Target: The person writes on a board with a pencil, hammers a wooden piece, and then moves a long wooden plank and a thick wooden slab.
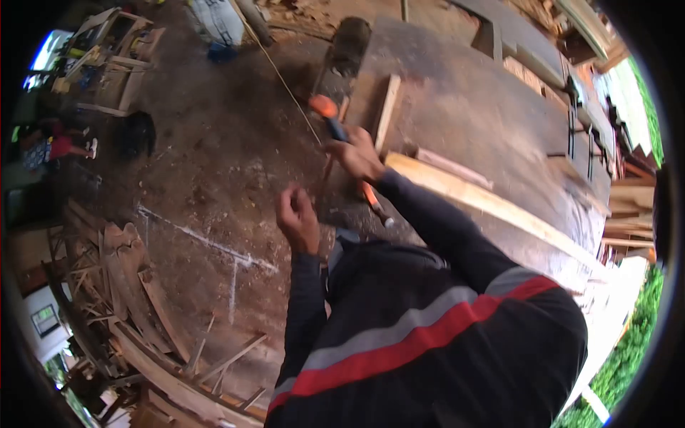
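Observation:
My right hand [357, 153] is wrapped round the handle of a hammer [369, 194]. The hammer's orange and dark grip end points up and left, and its metal end is below the hand. Left of it, my left hand [298, 217] is raised over the dirt floor, with its fingers curled together; whatever they hold, if anything, is too small to tell. A long pale board [471, 196] lies right of the hammer on the grey work surface [457, 100], near a shorter wood strip [387, 110].
Scrap wood [153, 321] is piled at the lower left. A person [61, 146] is at the far left, near a dark round object [135, 135]. A wooden frame [118, 68] stands at the upper left. A thin cord [282, 75] runs above the floor.

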Motion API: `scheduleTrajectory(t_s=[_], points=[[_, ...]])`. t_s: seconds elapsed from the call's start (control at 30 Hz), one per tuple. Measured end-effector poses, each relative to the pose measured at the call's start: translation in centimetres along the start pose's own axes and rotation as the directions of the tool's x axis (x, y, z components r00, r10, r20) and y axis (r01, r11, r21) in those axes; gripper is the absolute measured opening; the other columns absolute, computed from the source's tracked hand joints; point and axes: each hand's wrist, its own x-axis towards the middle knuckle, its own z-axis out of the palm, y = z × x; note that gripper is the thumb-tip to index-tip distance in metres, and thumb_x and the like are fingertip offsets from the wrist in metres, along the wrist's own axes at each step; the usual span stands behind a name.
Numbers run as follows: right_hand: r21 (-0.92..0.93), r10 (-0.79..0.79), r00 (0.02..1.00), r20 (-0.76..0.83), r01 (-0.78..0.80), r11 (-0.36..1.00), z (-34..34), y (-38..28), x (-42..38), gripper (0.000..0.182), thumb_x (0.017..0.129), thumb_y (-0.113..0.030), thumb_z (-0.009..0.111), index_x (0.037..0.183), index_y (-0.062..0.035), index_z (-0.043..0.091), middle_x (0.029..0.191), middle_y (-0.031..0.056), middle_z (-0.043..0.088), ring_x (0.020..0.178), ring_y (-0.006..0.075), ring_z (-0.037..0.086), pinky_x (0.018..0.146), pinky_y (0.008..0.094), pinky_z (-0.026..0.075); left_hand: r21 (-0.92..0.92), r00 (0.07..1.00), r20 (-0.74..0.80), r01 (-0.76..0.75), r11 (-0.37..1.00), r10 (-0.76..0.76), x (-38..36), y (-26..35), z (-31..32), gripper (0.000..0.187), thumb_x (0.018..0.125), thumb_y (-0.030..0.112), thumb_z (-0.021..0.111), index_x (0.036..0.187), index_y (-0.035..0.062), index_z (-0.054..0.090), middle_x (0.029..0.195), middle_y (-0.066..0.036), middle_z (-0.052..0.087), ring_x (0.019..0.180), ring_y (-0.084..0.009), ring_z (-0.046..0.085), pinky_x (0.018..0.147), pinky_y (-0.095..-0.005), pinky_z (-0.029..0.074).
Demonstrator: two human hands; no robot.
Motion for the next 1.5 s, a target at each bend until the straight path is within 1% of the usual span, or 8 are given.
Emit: scheduleTrajectory(t_s=[0.4, 0.5, 0.7, 0.83, 1.13, 1.2, 1.4, 1.5], points=[[0.223, -0.167, 0.984, 0.059, 0.15, 0.963, -7.0, -1.3, -13.8, 0.016, 0.074, -0.012, 0.072, 0.076, -0.002, 0.059, 0.066, 0.0108, 0.058, 0.059, 0.023, 0.057, 0.057, 0.0373, 0.044, 0.019, 0.962, 0.261, 0.082, 0.996, -0.084, -1.5, -2.7, 3.9, 0.027, 0.09, 0.019, 0.057, 0.108, -0.0009, 0.059, 0.095, -0.015, 0.057, 0.078, -0.0244, 0.058, 0.068, -0.0345, 0.048], [0.058, -0.195, 0.963, 0.187, 0.187, 0.981, -6.8, -2.7, -13.4, 0.017, 0.077, -0.013, 0.071, 0.072, -0.0036, 0.058, 0.063, 0.0113, 0.056, 0.058, 0.0248, 0.057, 0.055, 0.0361, 0.044, 0.18, 0.795, 0.586, -0.317, 0.931, 0.158, 0.7, -2.3, 9.0, 0.059, 0.087, 0.043, 0.059, 0.12, -0.0042, 0.048, 0.107, -0.027, 0.058, 0.092, -0.0428, 0.058, 0.083, -0.0454, 0.047], [0.063, -0.41, 0.87, 0.273, 0.409, 0.91, -6.3, -2.4, -14.3, 0.016, 0.076, -0.005, 0.07, 0.073, -0.003, 0.054, 0.068, 0.0102, 0.056, 0.061, 0.0271, 0.057, 0.057, 0.0366, 0.045, 0.457, 0.455, 0.828, -0.207, 0.865, -0.328, 4.1, -0.5, 11.7, 0.069, 0.077, 0.054, 0.063, 0.102, -0.0102, 0.054, 0.104, -0.034, 0.058, 0.1, -0.0448, 0.057, 0.086, -0.0453, 0.046], [0.093, -0.351, 0.896, 0.273, 0.338, 0.936, -7.9, -2.2, -15.9, 0.015, 0.077, -0.003, 0.069, 0.075, -0.0024, 0.054, 0.075, 0.0116, 0.056, 0.072, 0.0302, 0.06, 0.067, 0.0387, 0.048, 0.4, 0.566, 0.794, -0.211, 0.892, -0.223, 2.5, -1.2, 12.9, 0.065, 0.073, 0.051, 0.068, 0.094, -0.0092, 0.056, 0.099, -0.034, 0.06, 0.096, -0.0446, 0.059, 0.083, -0.045, 0.047], [0.084, -0.527, 0.831, 0.178, 0.521, 0.849, -9.3, -1.5, -20.6, 0.014, 0.077, -0.007, 0.069, 0.076, -0.0032, 0.055, 0.074, 0.0113, 0.055, 0.072, 0.0303, 0.056, 0.067, 0.0401, 0.045, 0.041, 0.526, 0.788, 0.475, 0.879, -0.321, 5.7, 3.6, 13.4, 0.017, 0.066, 0.014, 0.064, 0.068, -0.0025, 0.06, 0.065, -0.013, 0.06, 0.059, -0.0184, 0.059, 0.055, -0.0341, 0.047], [0.026, -0.489, 0.865, 0.111, 0.49, 0.872, -10.0, -1.9, -22.0, 0.016, 0.075, -0.01, 0.072, 0.078, -0.0043, 0.058, 0.076, 0.0112, 0.057, 0.074, 0.0298, 0.058, 0.07, 0.0398, 0.045, 0.008, 0.761, 0.625, 0.214, 0.977, -0.172, 8.9, 16.0, 9.5, 0.012, 0.067, 0.009, 0.063, 0.064, 0.001, 0.055, 0.054, -0.002, 0.051, 0.042, -0.0138, 0.05, 0.039, -0.0268, 0.04], [0.324, 0.005, 0.941, -0.338, 0.112, 0.939, -14.5, 0.7, -25.2, 0.017, 0.084, -0.004, 0.066, 0.099, -0.0031, 0.058, 0.103, 0.0101, 0.061, 0.094, 0.0197, 0.061, 0.081, 0.032, 0.049, -0.342, 0.416, 0.909, 0.696, 0.632, 0.033, 14.1, 22.6, -1.8, 0.047, 0.077, 0.008, 0.052, 0.124, 0.0083, 0.041, 0.079, -0.011, 0.047, 0.039, -0.0104, 0.036, 0.03, -0.0242, 0.034], [0.514, 0.323, 0.94, -0.107, -0.226, 0.828, -19.2, 2.3, -29.2, 0.04, 0.086, -0.001, 0.06, 0.124, -0.0029, 0.047, 0.121, 0.0138, 0.055, 0.106, 0.0233, 0.058, 0.085, 0.0368, 0.051, -0.264, 0.4, 0.896, 0.829, 0.492, -0.193, 8.5, 12.6, -3.4, 0.041, 0.079, 0.01, 0.055, 0.117, -0.0015, 0.043, 0.086, -0.015, 0.049, 0.04, -0.0126, 0.04, 0.031, -0.0253, 0.036]])
